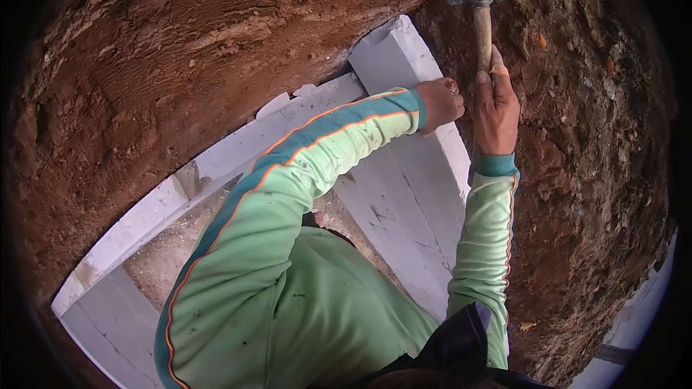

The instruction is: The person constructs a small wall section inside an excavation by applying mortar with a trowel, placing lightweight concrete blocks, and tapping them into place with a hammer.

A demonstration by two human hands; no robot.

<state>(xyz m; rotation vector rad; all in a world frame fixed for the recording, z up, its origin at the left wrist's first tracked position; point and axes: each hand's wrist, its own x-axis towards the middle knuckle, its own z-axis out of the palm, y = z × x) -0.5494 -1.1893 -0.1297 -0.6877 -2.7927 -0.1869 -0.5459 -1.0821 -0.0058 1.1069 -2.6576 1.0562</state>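
Nearest the camera, the person's pale green long sleeves with teal and orange stripes reach up and away over a low wall of white rectangular masonry blocks (414, 194), which runs from the lower left, turns a corner near the top centre and comes back down on the right. Inside that corner lies a patch of pale gravelly ground (169, 252); outside it, raw red-brown earth (144, 65) presses tight against the blocks on the left and top, leaving almost no gap there, while on the right a looser earth bank (591, 158) slopes beside the wall with a little more room. The left hand (440, 104) is curled into a fist at the top edge of the right-hand block; whether it pinches anything cannot be told. Just beside it, the right hand (496, 104) is wrapped around the wooden handle of a steel-headed ball-peen hammer (477, 11), whose head stands raised beyond both hands, over the earth past the wall's corner.
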